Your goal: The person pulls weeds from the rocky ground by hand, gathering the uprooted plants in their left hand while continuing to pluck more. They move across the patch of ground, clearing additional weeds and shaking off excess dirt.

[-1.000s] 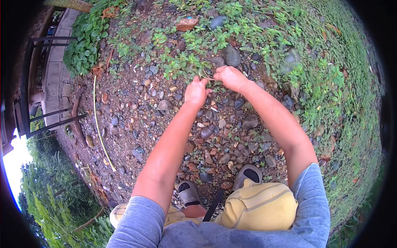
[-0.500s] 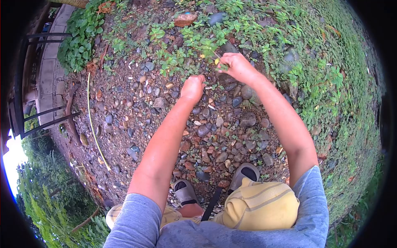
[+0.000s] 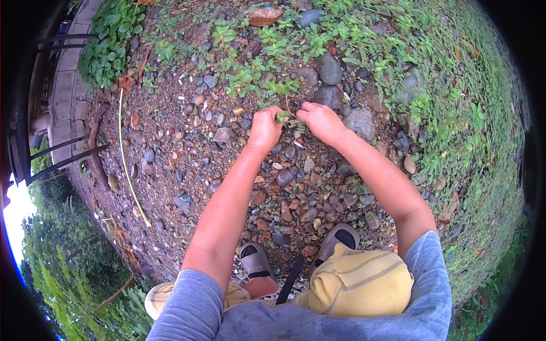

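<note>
Above the stony ground, my left hand [image 3: 265, 131] is closed, with green leaves showing at its fingertips. Close beside it on the right, my right hand [image 3: 323, 123] is pinched, its fingertips at the same small leafy weed [image 3: 282, 116]. The weed's thin stem and upper leaves rise between the two hands and point away from me. Its lower part and the exact grip are partly hidden by my fingers. Pebbles and soil lie just beneath both hands.
Low green plants [image 3: 244, 74] and rounded grey stones [image 3: 329, 69] lie beyond my hands. A reddish rock [image 3: 265, 17] is farther off. To the left are a long pale stalk [image 3: 126, 159], a brown branch [image 3: 96, 148] and a dark metal railing [image 3: 62, 159]. My sandals [image 3: 256, 260] rest on pebbles.
My right hand has come down toward me with the weed sprig, beside my left hand. The stones it covered now show. My left hand has shifted only slightly.
</note>
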